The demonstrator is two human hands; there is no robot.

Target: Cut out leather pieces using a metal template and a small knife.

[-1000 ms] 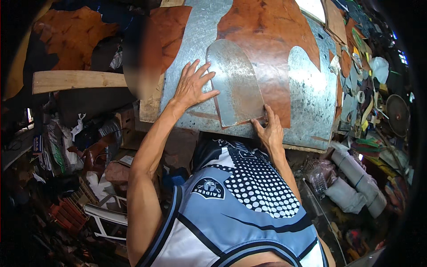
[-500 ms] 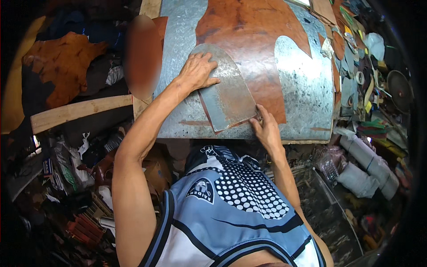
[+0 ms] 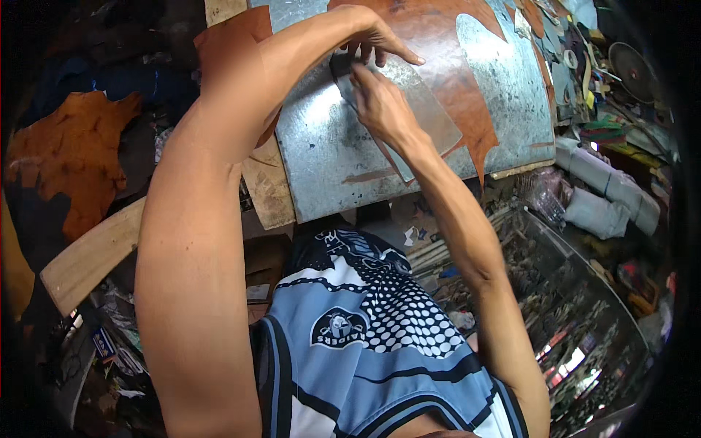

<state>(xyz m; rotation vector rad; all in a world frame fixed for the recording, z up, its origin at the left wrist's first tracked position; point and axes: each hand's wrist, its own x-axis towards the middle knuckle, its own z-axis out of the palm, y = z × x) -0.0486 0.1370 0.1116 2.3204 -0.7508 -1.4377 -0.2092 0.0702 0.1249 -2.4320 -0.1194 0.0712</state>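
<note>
A grey, round-ended template plate point(image 3: 432, 117) lies on a reddish-brown leather hide point(image 3: 478, 109), whose narrow tip reaches past the near edge of the metal-topped table point(image 3: 321, 164). My left hand point(image 3: 374, 40) arches over the plate's far end, fingers bent down with the thumb stretched out to the right. Just nearer to me, my right hand point(image 3: 381, 106) is closed at the plate's left side. Whatever its fingers grip is too small or hidden to name. A thin rim of leather shows under the plate's near end.
Another brown leather piece point(image 3: 234, 47) lies at the table's left, partly behind my left arm. An orange-brown hide point(image 3: 80, 157) is farther left, above a wooden board point(image 3: 95, 255). Wrapped rolls point(image 3: 610, 182) lie to the right of the table, with scraps heaped beyond.
My right hand has gone from the plate's near right corner up to its left side. My left hand has shifted to the far end, elbow raised. The whole view has shifted.
</note>
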